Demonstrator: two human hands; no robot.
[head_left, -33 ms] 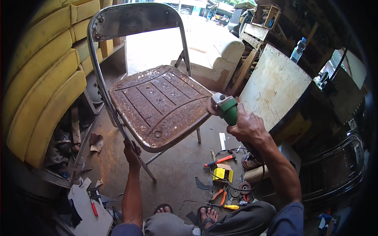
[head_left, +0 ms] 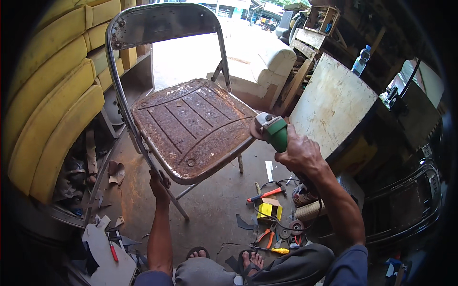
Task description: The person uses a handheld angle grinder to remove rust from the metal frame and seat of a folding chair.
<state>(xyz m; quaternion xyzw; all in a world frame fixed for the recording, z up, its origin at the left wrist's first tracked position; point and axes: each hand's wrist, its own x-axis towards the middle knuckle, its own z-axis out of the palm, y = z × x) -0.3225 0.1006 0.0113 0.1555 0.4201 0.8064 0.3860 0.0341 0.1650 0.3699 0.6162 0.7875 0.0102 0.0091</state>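
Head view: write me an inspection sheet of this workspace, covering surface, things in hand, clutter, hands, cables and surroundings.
Surface: grey floor, with an orange-brown stain toward the left.
Things in hand: folding chair with a rusty seat; green angle grinder, its disc at the seat's right edge.
Clutter: hammer, yellow box, orange-handled pliers and yellow-handled tool on the floor.
Hands: left hand, fingers around the chair's frame; right hand gripping the grinder.
Cables: dark cable looping among the tools.
Surroundings: yellow padded panels at left; pale armchair beyond; blue-capped bottle at right.
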